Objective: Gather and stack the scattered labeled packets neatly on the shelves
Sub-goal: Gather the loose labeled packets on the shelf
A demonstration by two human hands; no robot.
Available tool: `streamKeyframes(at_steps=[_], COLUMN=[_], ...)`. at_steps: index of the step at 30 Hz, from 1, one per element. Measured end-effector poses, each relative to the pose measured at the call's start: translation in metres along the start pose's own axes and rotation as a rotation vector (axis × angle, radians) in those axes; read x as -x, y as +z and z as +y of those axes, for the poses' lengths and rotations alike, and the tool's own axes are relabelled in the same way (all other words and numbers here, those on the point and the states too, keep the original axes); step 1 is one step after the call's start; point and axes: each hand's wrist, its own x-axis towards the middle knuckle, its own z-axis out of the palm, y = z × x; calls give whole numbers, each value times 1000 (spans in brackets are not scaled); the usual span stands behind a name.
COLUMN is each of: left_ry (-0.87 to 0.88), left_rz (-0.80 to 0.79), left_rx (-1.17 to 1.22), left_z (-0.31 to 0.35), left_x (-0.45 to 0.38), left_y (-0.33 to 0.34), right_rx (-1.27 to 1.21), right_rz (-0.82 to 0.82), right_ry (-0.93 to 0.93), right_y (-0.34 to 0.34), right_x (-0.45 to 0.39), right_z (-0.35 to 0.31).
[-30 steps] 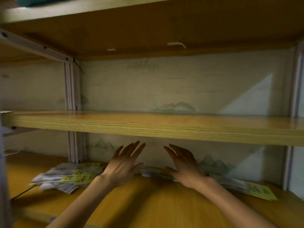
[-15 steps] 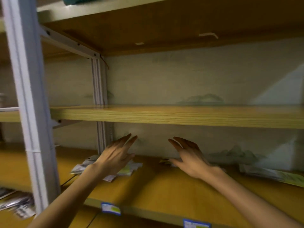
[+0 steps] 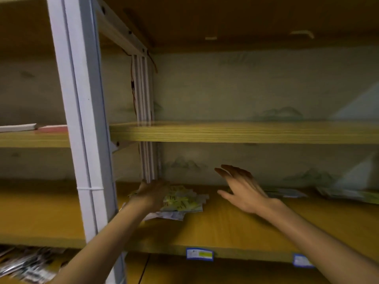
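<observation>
Reaching into a wooden shelf [image 3: 225,226], a person's left hand [image 3: 151,194] rests on a heap of yellow-labelled packets [image 3: 181,201] beside the white upright [image 3: 82,119], its finger posture unclear; the right hand [image 3: 242,191] hovers with fingers spread, holding nothing; more packets [image 3: 346,194] lie far right.

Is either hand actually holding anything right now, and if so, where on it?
The left hand rests on the packet pile's left edge; a grip cannot be told. The right hand is open, holding nothing.

The left hand [image 3: 152,194] hides its fingers and part of the packet pile [image 3: 182,201].
</observation>
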Motion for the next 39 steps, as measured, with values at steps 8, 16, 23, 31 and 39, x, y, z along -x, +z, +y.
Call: streamKeyframes(at_steps=[8,16,23,31,39], left_ry=[-162,-110,-101,-39,16], left_rz=[-3,-92,-168,-65,229], left_rx=[106,73,268,44,-190], left_z=[-9,6,-3,-9,22], left_x=[-15,-29,-36,-37,-21], left_y=[6,10,19,35,-8], right_rx=[-3,-13,-28,-47,-28], right_rz=[-21,-46,-82,-90,-27], right_ry=[1,-18,-19,-37,-92], right_y=[0,6,14,24,17], right_x=[-2,-2,-8,-12,-25], right_z=[7,20,32,31,20])
